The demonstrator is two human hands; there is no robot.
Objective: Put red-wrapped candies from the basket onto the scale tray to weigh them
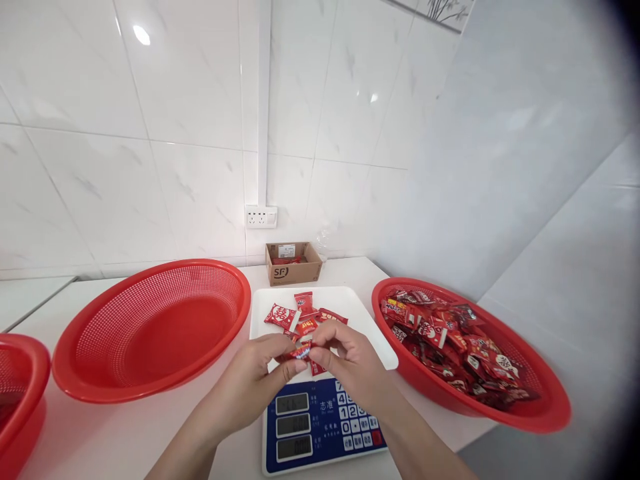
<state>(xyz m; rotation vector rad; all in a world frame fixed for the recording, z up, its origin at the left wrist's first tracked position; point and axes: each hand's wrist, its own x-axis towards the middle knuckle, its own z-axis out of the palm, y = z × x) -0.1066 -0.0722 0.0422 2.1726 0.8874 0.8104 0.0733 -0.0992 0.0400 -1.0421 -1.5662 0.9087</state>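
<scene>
Both hands meet over the front of a scale's white pan [365, 320]. Between them is a small red packet [301, 351]. My left hand [255, 373] pinches its left end with thumb and forefinger, and my right hand [350, 360] has its fingertips closed on the right end. Several red snack packets lie on the pan behind the hands, among them a red and white one [282, 317] and a red one [304, 303]. The scale's blue panel [325, 427] with displays and keys sits below the hands, partly covered by my right wrist.
A red basket [155, 333] with nothing in it stands at the left, with part of another [30, 393] at the far left edge. At the right, a red basket [545, 407] holds many packets. A small cardboard box [295, 272] stands behind the scale near the wall.
</scene>
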